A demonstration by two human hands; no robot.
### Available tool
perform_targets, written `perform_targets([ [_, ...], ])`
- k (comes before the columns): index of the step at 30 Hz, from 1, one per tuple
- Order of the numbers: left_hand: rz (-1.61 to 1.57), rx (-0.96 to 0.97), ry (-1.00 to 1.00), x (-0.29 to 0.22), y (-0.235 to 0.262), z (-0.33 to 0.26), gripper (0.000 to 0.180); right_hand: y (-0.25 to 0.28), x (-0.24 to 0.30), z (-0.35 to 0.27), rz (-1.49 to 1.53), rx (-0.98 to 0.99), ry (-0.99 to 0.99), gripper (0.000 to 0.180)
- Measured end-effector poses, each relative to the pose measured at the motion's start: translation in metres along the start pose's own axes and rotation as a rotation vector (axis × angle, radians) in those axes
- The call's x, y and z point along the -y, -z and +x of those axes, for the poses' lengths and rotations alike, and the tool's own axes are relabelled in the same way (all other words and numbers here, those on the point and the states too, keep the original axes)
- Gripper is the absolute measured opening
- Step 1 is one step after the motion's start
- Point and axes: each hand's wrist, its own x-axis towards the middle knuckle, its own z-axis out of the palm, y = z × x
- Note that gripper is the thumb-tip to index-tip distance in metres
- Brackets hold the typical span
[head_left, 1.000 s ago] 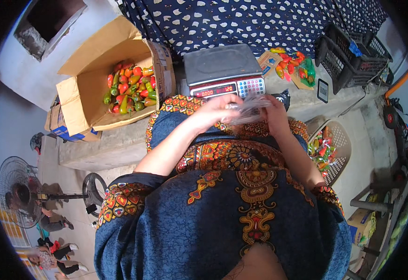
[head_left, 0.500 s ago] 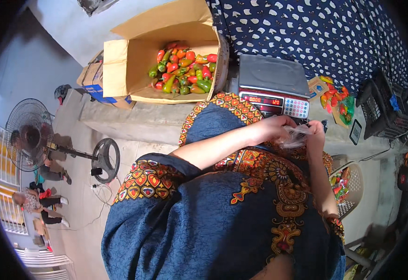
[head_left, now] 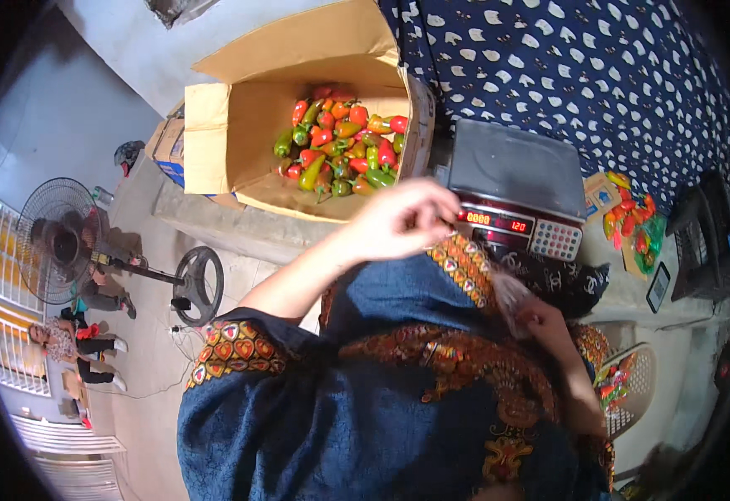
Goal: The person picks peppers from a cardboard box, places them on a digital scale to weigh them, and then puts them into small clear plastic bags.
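Observation:
My left hand (head_left: 403, 219) is raised between the open cardboard box (head_left: 208, 125) and the digital scale (head_left: 515, 167). Its fingers are loosely bent and apart, with nothing visible between them. A pile of red, orange and green peppers (head_left: 344, 138) lies inside the box, just beyond this hand. Low in front of my body, my right hand (head_left: 544, 324) is closed on a clear plastic bag (head_left: 511, 296). The thin bag hangs crumpled, partly against my patterned clothing. Behind it, a black patterned bag (head_left: 578, 286) rests below the scale's keypad.
Right of the scale lie bagged peppers (head_left: 632, 221), a phone-sized card (head_left: 658, 287) and a black crate (head_left: 699, 238). A beige basket (head_left: 639, 392) with colourful contents stands lower right. At left are a fan (head_left: 60, 242) and a seated person (head_left: 64, 342).
My left hand has let go of the plastic bag and moved left and up toward the pepper box. My right hand has dropped lower, keeping the bag. The view has shifted slightly.

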Motion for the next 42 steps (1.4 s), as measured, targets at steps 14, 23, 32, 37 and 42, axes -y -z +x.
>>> perform_targets([
  [14, 0.945, -0.325, 0.576, 0.300, 0.143, 0.059, 0.025, -0.012, -0.084, -0.003, 0.303, -0.050, -0.372, 0.020],
  [23, 1.616, 0.267, 0.871, 0.301, 0.163, 0.068, 0.048, -0.023, -0.088, 0.003, 0.511, -0.145, -0.517, 0.017],
  [32, 0.772, -0.176, 0.813, 0.198, 0.152, 0.014, 0.052, -0.026, -0.091, 0.004, 0.616, -0.127, -0.486, 0.023],
  [37, 0.031, -0.217, 0.463, 0.110, 0.109, -0.020, 0.053, -0.028, -0.091, 0.001, 0.514, -0.121, -0.427, 0.021],
  [42, -0.020, -0.255, 0.360, 0.038, 0.080, -0.022, 0.053, -0.021, -0.089, -0.001, 0.407, -0.109, -0.292, 0.016],
])
